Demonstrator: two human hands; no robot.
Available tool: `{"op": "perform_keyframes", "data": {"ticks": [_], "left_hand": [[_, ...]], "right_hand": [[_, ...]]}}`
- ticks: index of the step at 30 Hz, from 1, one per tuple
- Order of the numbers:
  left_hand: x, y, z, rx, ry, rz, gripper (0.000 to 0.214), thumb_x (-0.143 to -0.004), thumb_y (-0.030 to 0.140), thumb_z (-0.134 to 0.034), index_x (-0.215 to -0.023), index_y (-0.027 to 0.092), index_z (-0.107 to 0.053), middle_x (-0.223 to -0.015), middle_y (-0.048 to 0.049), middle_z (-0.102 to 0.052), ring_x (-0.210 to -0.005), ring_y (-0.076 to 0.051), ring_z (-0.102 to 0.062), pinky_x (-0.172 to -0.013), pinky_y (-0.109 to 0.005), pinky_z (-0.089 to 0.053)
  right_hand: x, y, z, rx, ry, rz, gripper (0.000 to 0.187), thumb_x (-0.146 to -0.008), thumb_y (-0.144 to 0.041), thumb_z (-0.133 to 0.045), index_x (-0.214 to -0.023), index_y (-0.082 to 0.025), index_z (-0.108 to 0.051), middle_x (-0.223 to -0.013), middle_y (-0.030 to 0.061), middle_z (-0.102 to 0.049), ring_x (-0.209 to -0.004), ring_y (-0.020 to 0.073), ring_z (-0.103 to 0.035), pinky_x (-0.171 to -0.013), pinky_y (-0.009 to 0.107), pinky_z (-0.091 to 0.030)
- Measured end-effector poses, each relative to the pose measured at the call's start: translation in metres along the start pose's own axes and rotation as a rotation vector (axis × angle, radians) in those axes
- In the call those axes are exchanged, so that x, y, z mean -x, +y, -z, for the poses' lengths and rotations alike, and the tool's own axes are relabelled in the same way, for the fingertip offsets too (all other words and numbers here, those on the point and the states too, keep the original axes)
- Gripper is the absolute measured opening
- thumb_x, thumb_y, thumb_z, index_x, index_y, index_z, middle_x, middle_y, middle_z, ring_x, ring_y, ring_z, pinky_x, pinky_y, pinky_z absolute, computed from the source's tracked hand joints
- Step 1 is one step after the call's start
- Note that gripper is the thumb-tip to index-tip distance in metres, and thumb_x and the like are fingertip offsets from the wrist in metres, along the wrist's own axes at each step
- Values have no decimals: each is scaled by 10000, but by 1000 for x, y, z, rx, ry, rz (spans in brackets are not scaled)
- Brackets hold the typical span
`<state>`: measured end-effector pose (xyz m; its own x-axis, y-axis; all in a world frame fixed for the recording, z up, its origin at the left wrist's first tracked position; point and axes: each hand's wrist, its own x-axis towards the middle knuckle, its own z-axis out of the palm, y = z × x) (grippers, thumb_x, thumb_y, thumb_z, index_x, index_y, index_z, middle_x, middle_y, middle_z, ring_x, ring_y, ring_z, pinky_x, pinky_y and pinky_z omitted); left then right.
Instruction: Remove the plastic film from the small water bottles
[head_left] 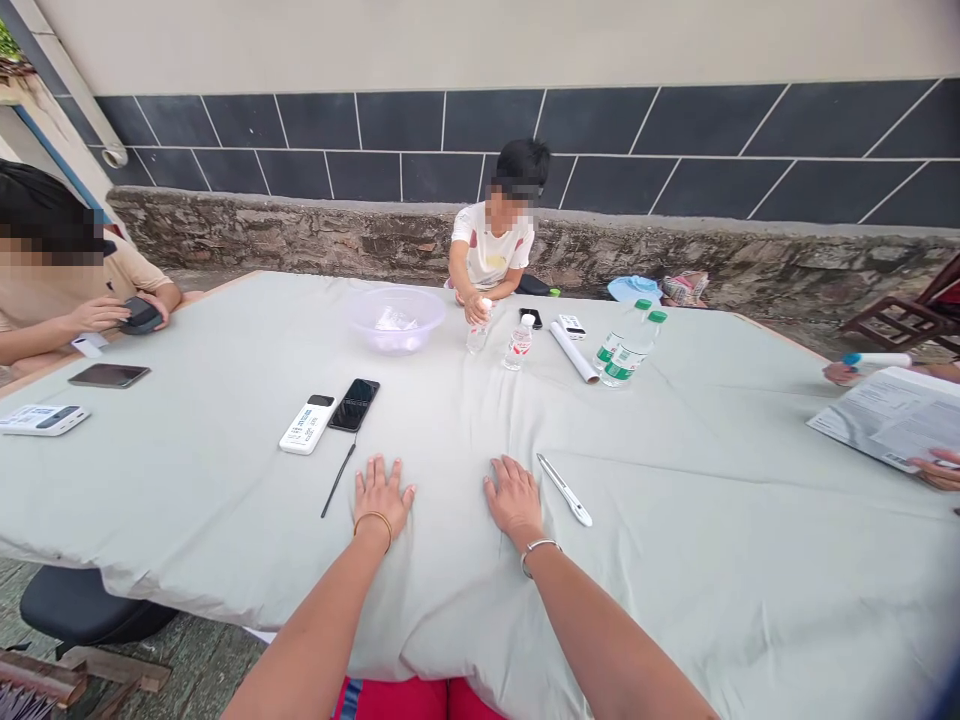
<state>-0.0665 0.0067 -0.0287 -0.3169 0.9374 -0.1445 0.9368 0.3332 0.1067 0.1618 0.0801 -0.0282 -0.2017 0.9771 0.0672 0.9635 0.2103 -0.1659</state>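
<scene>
Palm down on the pale cloth-covered table [675, 540], my left hand [381, 497] lies flat with its fingers spread and holds nothing. My right hand [515, 497] also rests flat on the cloth, fingers stretched out. Just right of it is a white utility knife [564, 490]. Beyond my left hand lie a black phone [355, 405] with a dark wrist strap [338, 480] and, touching or nearly touching it, a white power bank [307, 424].
Across the table a person grips a small bottle [478, 335] beside another small bottle [519, 343]. A purple basin [397, 322], a white roll [574, 352] and two green-capped bottles [626, 345] stand nearby. People sit left and right; the right one holds a sheet [892, 415].
</scene>
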Motion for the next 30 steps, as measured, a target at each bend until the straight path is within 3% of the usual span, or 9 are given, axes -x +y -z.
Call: {"op": "perform_keyframes", "data": {"ticks": [12,16,20,24,30], "left_hand": [[5,5,3,-25,-8,-21,697,-881,592,-242,-1473,225,-228,-1562,-142,-114,-1433,-315,-47,-1124,-532,-46],[7,6,4,-38,-21,-32,692,-884,584,-249,-1477,228,-211,-1563,-143,-101,-1434,-310,-27,-1121,-548,-31],[8,8,5,-40,-55,-23,685,-891,570,-256,-1480,225,-198,-1561,-139,-86,-1433,-310,-21,-1125,-546,-29],[10,9,5,-28,-85,-19,685,-882,579,-267,-1474,239,-215,-1559,-115,-102,-1430,-312,-22,-1124,-560,-51],[10,7,-12,-53,-94,6,686,-834,578,-366,-1444,276,-291,-1540,-81,-168,-1426,-300,-74,-1129,-561,-43]], "right_hand": [[5,3,-1,2,-40,6,474,-917,-321,-336,-1346,-166,-464,-1438,111,-416,-1347,232,-326,-1110,436,-201],[-12,2,-7,-112,35,6,453,-904,-310,-346,-1287,-148,-523,-1399,117,-458,-1315,241,-365,-1107,417,-232],[-69,-9,-13,-338,124,-23,459,-878,-278,-356,-1284,-134,-513,-1329,114,-509,-1255,221,-422,-1064,354,-324],[-146,-24,-21,-541,187,-189,471,-836,-243,-382,-1271,-116,-511,-1221,137,-557,-1154,237,-499,-999,362,-388],[-262,-38,-39,-606,299,-300,556,-854,-313,-412,-1355,-74,-387,-1269,180,-493,-1155,260,-487,-986,368,-385]]}}
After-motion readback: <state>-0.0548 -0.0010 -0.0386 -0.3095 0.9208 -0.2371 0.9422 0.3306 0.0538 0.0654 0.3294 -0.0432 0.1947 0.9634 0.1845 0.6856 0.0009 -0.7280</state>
